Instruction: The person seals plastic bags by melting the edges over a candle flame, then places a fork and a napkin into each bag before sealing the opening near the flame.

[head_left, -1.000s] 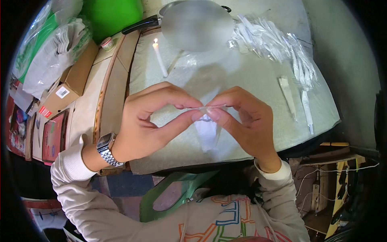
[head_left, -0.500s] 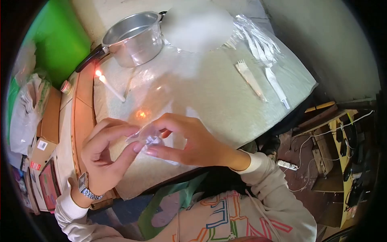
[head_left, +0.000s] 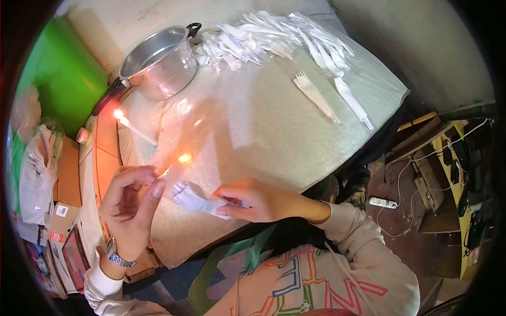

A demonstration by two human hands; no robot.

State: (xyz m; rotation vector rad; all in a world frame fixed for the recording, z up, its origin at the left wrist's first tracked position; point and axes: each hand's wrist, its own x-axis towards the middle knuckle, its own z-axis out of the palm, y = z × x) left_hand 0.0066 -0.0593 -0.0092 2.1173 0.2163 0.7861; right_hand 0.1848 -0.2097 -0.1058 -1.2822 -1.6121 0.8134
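My left hand (head_left: 132, 197) pinches a thin shiny strip (head_left: 166, 171), seemingly clear plastic, between thumb and fingertips. In my right hand (head_left: 253, 200) is a white plastic fork wrapped in a napkin (head_left: 197, 199), held low over the near side of the table. Its tines point left, toward my left hand; the end under my right fingers is hidden. Beyond my left hand a lit white candle (head_left: 139, 132) leans at an angle, its flame at the upper left end. A bright orange glint shows on the table covering just past the strip.
A metal pot (head_left: 163, 68) with black handles stands at the back left. Beside it lies a pile of wrapped cutlery (head_left: 263, 39). Two wrapped pieces, a fork (head_left: 316, 98) and another bundle (head_left: 353, 102), lie to the right. A green container (head_left: 63, 73) and cardboard box (head_left: 66, 184) are at left.
My hands have moved apart; the right has drawn the wrapped fork away from the left. The view has shifted, and the pale blur over the cutlery pile is gone.
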